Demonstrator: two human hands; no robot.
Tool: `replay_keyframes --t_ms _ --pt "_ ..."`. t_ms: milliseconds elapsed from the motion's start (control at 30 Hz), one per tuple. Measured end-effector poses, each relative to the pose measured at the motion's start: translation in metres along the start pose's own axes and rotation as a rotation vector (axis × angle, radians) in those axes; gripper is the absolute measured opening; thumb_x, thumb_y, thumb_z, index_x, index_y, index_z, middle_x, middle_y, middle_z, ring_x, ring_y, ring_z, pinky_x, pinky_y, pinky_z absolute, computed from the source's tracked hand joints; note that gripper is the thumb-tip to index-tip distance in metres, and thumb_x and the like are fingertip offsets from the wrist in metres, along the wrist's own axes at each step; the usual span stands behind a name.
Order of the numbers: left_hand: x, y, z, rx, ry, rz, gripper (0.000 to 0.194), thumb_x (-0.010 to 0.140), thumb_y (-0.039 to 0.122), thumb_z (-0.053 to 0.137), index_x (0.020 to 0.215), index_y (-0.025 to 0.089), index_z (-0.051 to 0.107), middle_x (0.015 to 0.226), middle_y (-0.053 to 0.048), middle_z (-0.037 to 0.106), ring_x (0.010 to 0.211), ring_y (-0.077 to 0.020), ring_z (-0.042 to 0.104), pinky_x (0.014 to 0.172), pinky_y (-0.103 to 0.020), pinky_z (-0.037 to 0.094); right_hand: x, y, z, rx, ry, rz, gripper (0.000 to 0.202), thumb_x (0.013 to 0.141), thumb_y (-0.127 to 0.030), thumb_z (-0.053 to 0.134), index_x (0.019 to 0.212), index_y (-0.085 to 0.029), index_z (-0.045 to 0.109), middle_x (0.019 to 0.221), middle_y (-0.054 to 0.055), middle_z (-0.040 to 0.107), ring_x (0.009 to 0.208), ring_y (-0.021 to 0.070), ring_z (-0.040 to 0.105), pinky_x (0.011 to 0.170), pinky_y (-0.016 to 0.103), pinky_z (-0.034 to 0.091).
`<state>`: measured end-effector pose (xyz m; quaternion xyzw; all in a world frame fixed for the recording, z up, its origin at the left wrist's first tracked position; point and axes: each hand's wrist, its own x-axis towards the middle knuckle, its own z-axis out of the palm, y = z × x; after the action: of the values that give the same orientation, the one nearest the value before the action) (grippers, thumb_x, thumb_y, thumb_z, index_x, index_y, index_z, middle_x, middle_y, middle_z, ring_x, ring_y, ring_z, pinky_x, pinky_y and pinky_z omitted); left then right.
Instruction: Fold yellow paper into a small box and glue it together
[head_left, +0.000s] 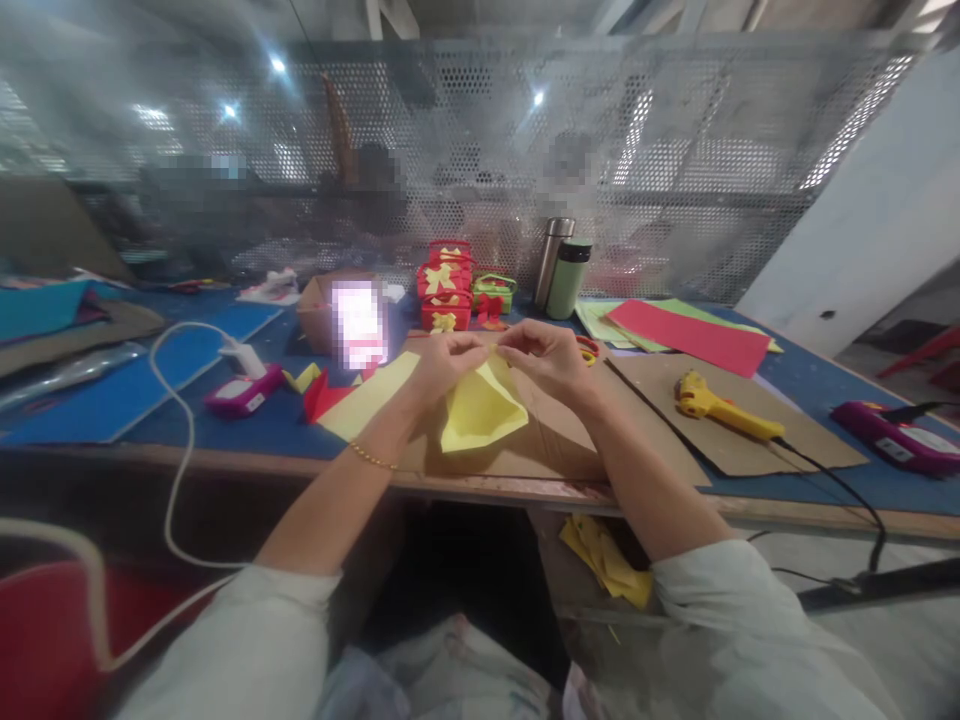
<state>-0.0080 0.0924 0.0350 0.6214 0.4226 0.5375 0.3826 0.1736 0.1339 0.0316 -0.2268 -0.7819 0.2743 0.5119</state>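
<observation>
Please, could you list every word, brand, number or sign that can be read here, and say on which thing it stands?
None can be read.
Left purple device: pale label, too small and blurred.
Right purple device: pale labels, too small and blurred.
Bright screen: pixelated, nothing legible.

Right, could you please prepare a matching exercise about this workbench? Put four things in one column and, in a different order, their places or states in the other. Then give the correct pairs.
Things:
1. bent yellow sheet
2. yellow plastic glue gun
3. green cylindrical flask
4. small red boxes with yellow bows

Places or states:
A. beside a silver metal flask
B. stacked in a pile
C. held between the left hand and the right hand
D. lying on a flat brown cardboard piece

Right pairs: 1-C, 2-D, 3-A, 4-B
</observation>
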Motion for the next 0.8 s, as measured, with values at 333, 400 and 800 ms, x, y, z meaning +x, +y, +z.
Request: replay_keyframes --t_ms 333,400,800 --pt "-0.0002 0.0026 -0.0022 0.005 0.021 -0.012 0.019 0.069 0.035 0.072 0.068 0.016 0.068 0.062 0.001 0.060 0.059 -0.0120 0.053 0.057 -0.027 0.040 -0.0022 -0.0013 0.0015 -0.287 0.029 -0.372 0.015 0.092 -0.021 0.062 0.082 -0.021 0.073 0.074 0.002 0.062 0.067 0.0137 0.057 0.063 0.026 0.045" --pt "-0.0007 0.0023 -0.0023 0.000 0.026 -0.015 0.019 0.070 0.034 0.072 0.068 0.016 0.069 0.063 0.001 0.061 0.060 -0.0120 0.053 0.058 -0.027 0.040 -0.0030 -0.0028 0.0009 -0.322 0.003 -0.362 0.016 0.093 -0.022 0.061 0.083 -0.022 0.074 0.076 0.003 0.063 0.071 0.0149 0.059 0.066 0.027 0.046" --pt "-0.0009 0.0026 -0.0017 -0.017 0.028 -0.035 0.020 0.071 0.034 0.068 0.065 0.016 0.066 0.058 0.001 0.058 0.053 -0.0109 0.051 0.053 -0.026 0.040 -0.0048 -0.0024 -0.0025 -0.448 -0.075 -0.327 0.023 0.097 -0.029 0.058 0.089 -0.024 0.078 0.087 0.007 0.071 0.081 0.0184 0.063 0.078 0.032 0.046"
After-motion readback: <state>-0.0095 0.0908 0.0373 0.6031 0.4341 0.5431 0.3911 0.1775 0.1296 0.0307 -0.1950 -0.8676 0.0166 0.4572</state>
